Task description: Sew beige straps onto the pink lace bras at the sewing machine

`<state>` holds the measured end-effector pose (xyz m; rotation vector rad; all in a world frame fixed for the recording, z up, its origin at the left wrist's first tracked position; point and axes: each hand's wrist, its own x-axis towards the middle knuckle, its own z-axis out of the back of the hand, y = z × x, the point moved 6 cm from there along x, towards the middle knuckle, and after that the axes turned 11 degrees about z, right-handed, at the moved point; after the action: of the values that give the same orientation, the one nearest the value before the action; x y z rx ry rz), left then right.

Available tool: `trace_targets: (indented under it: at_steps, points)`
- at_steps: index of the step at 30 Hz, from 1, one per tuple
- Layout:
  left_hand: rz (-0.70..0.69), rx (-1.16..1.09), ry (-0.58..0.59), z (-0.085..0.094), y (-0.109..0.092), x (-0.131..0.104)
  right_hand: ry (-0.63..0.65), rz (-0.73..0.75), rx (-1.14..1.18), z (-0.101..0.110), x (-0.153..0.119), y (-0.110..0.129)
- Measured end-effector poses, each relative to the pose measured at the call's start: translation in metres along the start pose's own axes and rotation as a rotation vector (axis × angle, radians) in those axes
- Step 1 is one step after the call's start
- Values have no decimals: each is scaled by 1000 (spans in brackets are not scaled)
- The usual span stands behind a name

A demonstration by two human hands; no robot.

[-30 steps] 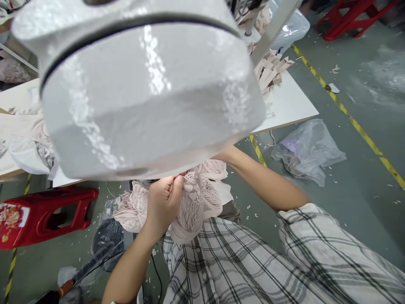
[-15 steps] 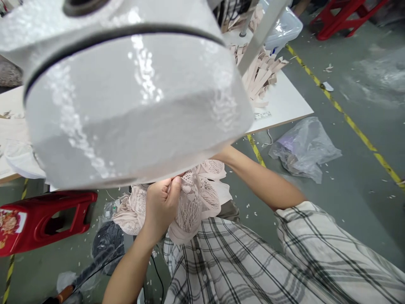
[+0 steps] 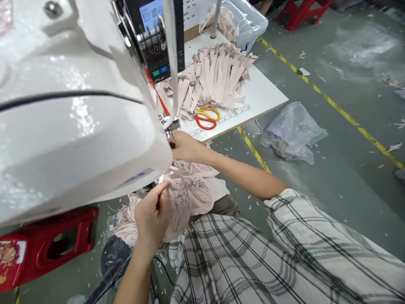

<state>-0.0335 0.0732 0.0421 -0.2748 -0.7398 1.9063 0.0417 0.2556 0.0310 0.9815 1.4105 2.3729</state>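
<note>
My left hand (image 3: 152,213) is closed, pinching the strap-like corner of a pale pink lace bra (image 3: 180,200) between thumb and fingers. The bra hangs below the white sewing machine head (image 3: 104,147), draped toward my lap. My right hand (image 3: 187,147) is by the machine's presser foot (image 3: 171,123), just above the bra's far lace edge. Its fingers are curled, and the machine head partly hides the tips, so what they grip does not show clearly. More pink lace pieces (image 3: 126,226) bunch up left of my left hand.
Red-and-yellow-handled thread snips (image 3: 205,118) lie on the white table (image 3: 265,93) beside a heap of pink strips (image 3: 218,76). A control panel (image 3: 158,46) stands behind the machine. Red stool (image 3: 72,245) at left; plastic bag (image 3: 292,133) on the floor at right.
My view has shifted, and the machine head now sits further left, uncovering the presser foot, panel, snips and my right hand. My left hand still pinches the bra.
</note>
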Motion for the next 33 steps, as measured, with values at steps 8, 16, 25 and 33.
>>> trace_targets:
  at_steps: [8, 16, 25, 33]
  points:
    - [-54, 23, -80, 2, 0, 1, -25, 40, -12, -5, 1, -4]
    - [4, 8, -78, 1, 5, 0, -22, 39, -87, -7, 0, -6]
    - [-7, -10, -86, 1, 8, -1, -43, 49, -148, -10, 2, -6]
    - [35, -3, -135, 1, 21, -3, -61, 58, -143, -13, 2, -6]
